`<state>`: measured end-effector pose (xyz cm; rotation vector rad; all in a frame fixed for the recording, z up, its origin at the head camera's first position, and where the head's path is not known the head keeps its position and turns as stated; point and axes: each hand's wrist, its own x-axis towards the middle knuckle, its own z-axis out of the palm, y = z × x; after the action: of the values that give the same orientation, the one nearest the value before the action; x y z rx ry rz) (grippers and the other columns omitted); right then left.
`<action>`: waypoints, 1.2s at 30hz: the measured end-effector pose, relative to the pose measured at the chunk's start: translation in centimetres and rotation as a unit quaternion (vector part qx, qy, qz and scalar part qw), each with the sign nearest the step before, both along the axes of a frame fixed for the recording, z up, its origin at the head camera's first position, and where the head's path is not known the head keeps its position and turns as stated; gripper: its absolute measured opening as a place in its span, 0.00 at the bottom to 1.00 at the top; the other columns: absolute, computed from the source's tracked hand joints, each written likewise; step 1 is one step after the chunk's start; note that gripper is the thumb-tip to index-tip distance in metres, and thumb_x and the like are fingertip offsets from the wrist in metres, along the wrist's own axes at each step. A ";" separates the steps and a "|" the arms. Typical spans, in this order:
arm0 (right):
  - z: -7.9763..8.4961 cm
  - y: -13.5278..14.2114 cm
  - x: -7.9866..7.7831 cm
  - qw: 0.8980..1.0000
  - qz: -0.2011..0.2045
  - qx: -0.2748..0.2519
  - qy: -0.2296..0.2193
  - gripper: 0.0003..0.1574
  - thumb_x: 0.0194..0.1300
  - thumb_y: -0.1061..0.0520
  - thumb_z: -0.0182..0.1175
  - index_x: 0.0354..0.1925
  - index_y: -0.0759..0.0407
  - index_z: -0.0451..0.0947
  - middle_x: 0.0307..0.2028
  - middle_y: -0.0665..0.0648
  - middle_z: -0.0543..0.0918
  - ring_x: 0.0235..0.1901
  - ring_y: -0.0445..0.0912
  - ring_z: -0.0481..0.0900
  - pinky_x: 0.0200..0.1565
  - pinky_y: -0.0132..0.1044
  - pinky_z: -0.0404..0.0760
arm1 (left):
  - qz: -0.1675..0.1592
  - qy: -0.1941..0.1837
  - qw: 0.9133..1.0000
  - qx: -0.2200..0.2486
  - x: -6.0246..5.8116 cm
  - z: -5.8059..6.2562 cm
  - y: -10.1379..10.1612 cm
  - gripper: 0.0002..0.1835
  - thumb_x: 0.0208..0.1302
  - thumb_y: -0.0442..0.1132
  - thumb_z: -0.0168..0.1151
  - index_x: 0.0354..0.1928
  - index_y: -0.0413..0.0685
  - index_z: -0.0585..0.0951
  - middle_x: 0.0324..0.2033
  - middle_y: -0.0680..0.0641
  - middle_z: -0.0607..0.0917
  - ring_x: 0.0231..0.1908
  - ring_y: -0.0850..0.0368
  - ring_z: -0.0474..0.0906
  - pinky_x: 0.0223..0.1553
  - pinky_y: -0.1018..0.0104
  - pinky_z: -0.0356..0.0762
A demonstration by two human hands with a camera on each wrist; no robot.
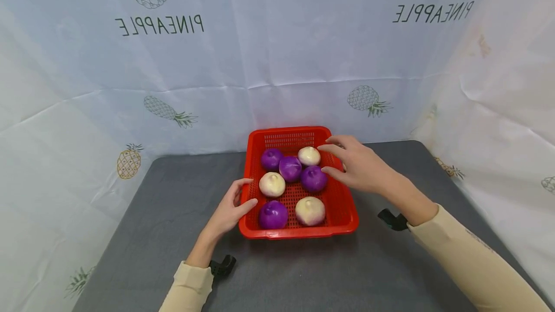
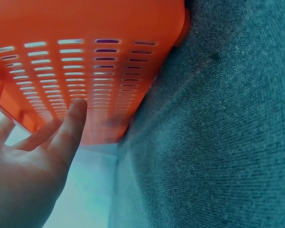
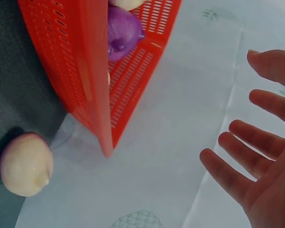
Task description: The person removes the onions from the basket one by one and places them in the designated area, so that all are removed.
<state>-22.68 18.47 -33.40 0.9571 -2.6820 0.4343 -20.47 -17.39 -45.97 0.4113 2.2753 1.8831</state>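
A red plastic basket [image 1: 299,233] stands on the grey table, holding several shiny onions, such as a purple onion [image 1: 273,214] and a whitish onion [image 1: 310,211]. My left hand [image 1: 231,208] is at its left side, thumb and index finger reaching over the rim without closing together. In the left wrist view, straight fingers [image 2: 75,123] lie along the slotted outer wall. Over the right rim hovers my right hand [image 1: 357,165], fingers spread and nothing between them. Another whitish onion [image 3: 26,164] lies on the table outside the basket, mostly hidden behind the right hand in the head view.
A white cloth [image 1: 282,52] printed with pineapples hangs behind the table and at both sides. The dark grey table top [image 1: 303,273] extends in front of the basket. Black straps with small devices [image 1: 223,266] sit at both wrists.
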 end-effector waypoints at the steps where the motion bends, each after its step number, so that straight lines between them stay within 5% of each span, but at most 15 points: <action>1: 0.0 -0.2 -0.2 1.000 0.001 0.003 -0.005 0.32 0.62 0.51 0.71 0.63 0.56 0.78 0.61 0.63 0.74 0.59 0.57 0.71 0.48 0.53 0.85 | 0.000 0.000 1.000 -0.001 0.0 0.0 0.0 0.33 0.68 0.38 0.65 0.71 0.48 0.63 0.67 0.35 0.70 0.61 0.34 0.73 0.49 0.48 0.84; 13: -1.7 -2.4 -2.6 0.997 0.025 0.072 -0.031 0.29 0.63 0.48 0.69 0.61 0.53 0.79 0.59 0.60 0.76 0.57 0.53 0.73 0.50 0.48 0.85 | -0.002 0.002 1.000 0.001 -0.1 0.1 0.0 0.33 0.69 0.38 0.65 0.71 0.47 0.63 0.66 0.34 0.70 0.61 0.35 0.74 0.49 0.49 0.84; 36: -6.5 -3.7 -5.2 0.989 0.034 0.115 -0.085 0.31 0.65 0.46 0.68 0.63 0.54 0.78 0.58 0.59 0.75 0.52 0.53 0.74 0.49 0.48 0.83 | 0.009 0.004 1.000 -0.007 0.2 -0.1 0.0 0.32 0.68 0.39 0.65 0.70 0.49 0.64 0.66 0.36 0.71 0.60 0.38 0.74 0.53 0.46 0.82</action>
<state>-27.85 14.82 -39.94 1.1255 -2.9088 0.2324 -20.31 -17.37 -46.03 0.3995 2.3033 1.8772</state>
